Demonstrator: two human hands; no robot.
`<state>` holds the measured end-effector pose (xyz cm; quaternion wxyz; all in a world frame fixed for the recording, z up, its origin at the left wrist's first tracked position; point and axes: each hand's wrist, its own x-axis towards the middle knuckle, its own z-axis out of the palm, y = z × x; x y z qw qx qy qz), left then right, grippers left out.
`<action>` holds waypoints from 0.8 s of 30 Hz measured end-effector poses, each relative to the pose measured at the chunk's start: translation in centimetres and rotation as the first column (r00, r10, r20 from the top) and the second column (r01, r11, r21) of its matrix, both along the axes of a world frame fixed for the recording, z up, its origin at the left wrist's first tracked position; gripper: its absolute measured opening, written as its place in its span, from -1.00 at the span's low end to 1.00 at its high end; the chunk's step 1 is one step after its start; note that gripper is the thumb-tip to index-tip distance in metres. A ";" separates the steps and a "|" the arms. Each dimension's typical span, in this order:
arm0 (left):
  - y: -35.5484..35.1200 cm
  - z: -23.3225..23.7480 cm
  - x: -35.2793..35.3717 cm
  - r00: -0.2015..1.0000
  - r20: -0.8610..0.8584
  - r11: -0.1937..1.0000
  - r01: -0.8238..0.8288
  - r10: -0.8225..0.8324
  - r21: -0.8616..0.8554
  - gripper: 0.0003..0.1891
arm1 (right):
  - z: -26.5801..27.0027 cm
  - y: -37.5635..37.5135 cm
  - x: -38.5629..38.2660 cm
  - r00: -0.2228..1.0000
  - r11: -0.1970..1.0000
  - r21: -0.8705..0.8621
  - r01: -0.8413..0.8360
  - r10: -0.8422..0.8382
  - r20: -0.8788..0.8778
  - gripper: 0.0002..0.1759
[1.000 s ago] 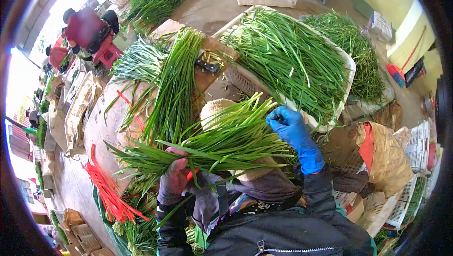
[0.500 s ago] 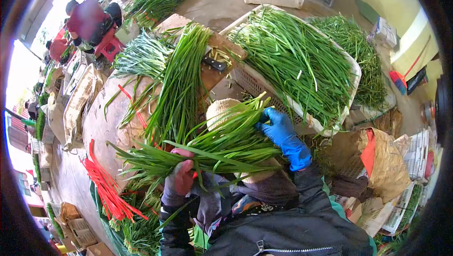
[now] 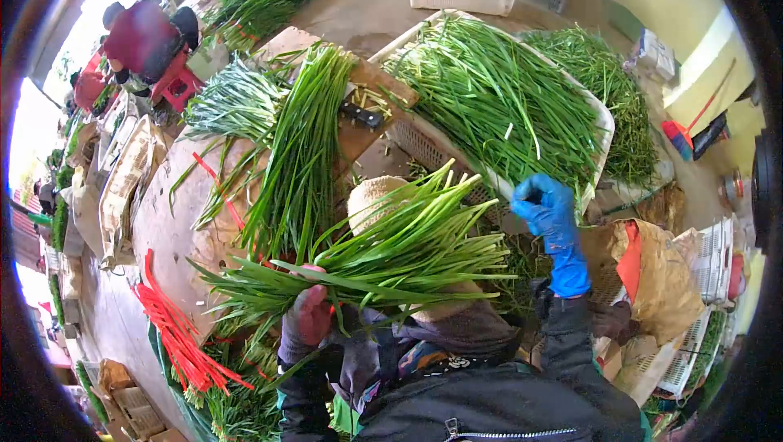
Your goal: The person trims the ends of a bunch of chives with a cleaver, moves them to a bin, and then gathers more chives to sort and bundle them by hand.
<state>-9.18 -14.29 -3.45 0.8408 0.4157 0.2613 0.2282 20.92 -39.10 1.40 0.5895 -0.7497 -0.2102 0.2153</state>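
My left hand [image 3: 308, 315], in a dark purple glove, grips a bunch of long green chives [image 3: 391, 250] near its root end; the leaves fan out to the right across my lap. My right hand [image 3: 548, 207], in a blue glove, is up at the edge of the white crate [image 3: 601, 120] heaped with loose chives [image 3: 497, 95]. Its fingers are curled; whether they pinch any leaves cannot be made out.
A long bundle of chives [image 3: 302, 148] lies on the wooden board [image 3: 179, 222] ahead, with a black-handled knife [image 3: 360, 113] beside it. Red ties [image 3: 175, 328] lie at the left. More chive heaps, white crates and a seated person [image 3: 143, 42] are farther off.
My right hand has left the held bunch and moved right to the crate's edge. The left hand keeps the bunch in place.
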 end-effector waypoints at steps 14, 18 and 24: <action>-0.3 1.9 0.7 0.999 -0.006 0.999 -0.039 0.039 -0.023 -0.69 | -4.6 6.7 1.1 0.806 0.956 -0.258 -0.137 0.259 0.533 -0.60; 0.4 -1.0 -1.3 0.994 -0.083 0.994 -0.072 0.066 -0.080 -0.73 | -5.1 4.2 3.6 0.890 0.975 -0.220 0.046 0.060 0.453 -0.83; 1.1 -0.6 -0.5 0.860 -0.509 0.725 0.366 -0.025 0.583 -0.80 | -4.5 -2.7 6.5 0.929 0.940 -0.279 0.195 -0.087 0.359 -0.86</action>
